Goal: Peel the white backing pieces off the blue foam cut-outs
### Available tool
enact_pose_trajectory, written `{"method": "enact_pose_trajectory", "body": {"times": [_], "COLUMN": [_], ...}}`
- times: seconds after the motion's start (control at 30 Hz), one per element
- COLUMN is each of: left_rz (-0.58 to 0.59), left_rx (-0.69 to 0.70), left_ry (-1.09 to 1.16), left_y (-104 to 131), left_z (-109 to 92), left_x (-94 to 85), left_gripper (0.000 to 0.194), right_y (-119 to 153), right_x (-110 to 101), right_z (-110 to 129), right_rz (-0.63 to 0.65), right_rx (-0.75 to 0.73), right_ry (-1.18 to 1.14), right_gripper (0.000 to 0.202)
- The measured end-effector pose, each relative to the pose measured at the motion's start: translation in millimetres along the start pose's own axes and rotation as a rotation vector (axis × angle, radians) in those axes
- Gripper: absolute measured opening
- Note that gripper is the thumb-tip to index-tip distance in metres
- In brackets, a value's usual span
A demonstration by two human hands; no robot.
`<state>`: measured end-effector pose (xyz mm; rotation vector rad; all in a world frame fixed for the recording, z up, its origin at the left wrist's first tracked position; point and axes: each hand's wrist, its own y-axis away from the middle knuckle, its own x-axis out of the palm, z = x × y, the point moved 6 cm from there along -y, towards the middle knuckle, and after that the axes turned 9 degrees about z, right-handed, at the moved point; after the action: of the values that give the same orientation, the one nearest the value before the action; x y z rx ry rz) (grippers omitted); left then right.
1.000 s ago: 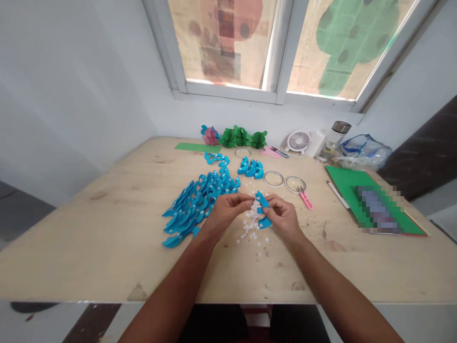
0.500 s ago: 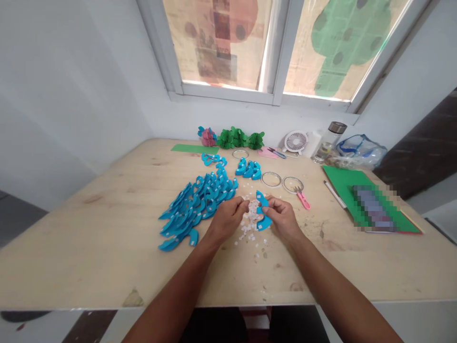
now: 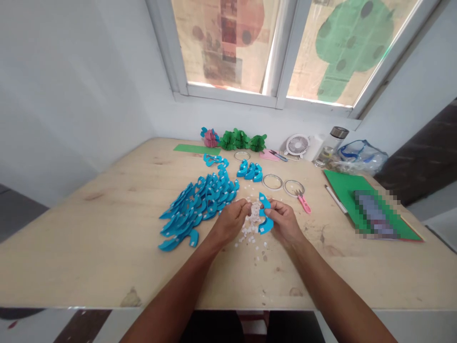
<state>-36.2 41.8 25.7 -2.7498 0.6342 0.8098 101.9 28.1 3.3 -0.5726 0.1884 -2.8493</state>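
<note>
- Above the middle of the tabletop (image 3: 89, 252), the right hand (image 3: 286, 220) grips a scalloped blue paper piece (image 3: 266, 226) between thumb and fingers, its curved strip standing roughly upright.
- Just left of that piece, the left hand (image 3: 233, 218) has thumb and fingertips pinched together; anything between them seems too small to make out.
- Small white bits (image 3: 253, 223) lie scattered beneath and between the two hands.
- Beside the left hand, a heap of blue pieces (image 3: 200, 197) spreads out, many bearing white squares.
- Beyond the right hand lie pink-handled snips (image 3: 304, 204), their blades over a silver ring (image 3: 294, 180).
</note>
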Motion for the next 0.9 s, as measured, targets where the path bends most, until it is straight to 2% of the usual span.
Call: {"method": "enact_pose_trajectory", "body": {"times": [0.07, 0.17, 0.27, 0.4, 0.5, 0.63, 0.7, 0.9], "left_rz": [0.007, -0.030, -0.077, -0.081, 0.001, 0.220, 0.257, 0.244], "left_rx": [0.008, 0.108, 0.177, 0.079, 0.023, 0.070, 0.082, 0.100], "left_ry": [-0.025, -0.039, -0.035, 0.108, 0.432, 0.837, 0.910, 0.912], "left_y": [-0.1, 0.0, 0.3, -0.7, -0.8, 0.7, 1.6, 2.1], "left_z": [0.4, -2.0, -3.5, 1.6, 3.6, -4.3, -5.7, -3.2], "left_x": [-0.8, -3.5, -4.7, -5.5, -3.2, 6.0, 8.1, 10.2], "left_gripper": [0.032, 0.014, 0.015, 0.016, 0.031, 0.044, 0.043, 0.033], "right_y": [0.1, 0.1, -0.1, 0.0, 0.5, 2.0, 2.6, 3.9], "right_x": [1.0, 1.5, 2.0, 2.2, 2.3, 4.5, 6.5, 13.8], "right_z": [-0.6, -0.2, 1.0, 1.4, 0.0, -0.5, -0.3, -0.4], "right_rz": [0.013, 0.018, 0.027, 0.034, 0.034, 0.058, 0.082, 0.179], "right_rx": [0.013, 0.014, 0.002, -0.002, 0.014, 0.035, 0.044, 0.062], "right_ry": [-0.010, 0.002, 0.033, 0.052, 0.042, 0.047, 0.055, 0.077], "right_gripper": [0.012, 0.013, 0.013, 0.013, 0.014, 0.015, 0.015, 0.014]}}
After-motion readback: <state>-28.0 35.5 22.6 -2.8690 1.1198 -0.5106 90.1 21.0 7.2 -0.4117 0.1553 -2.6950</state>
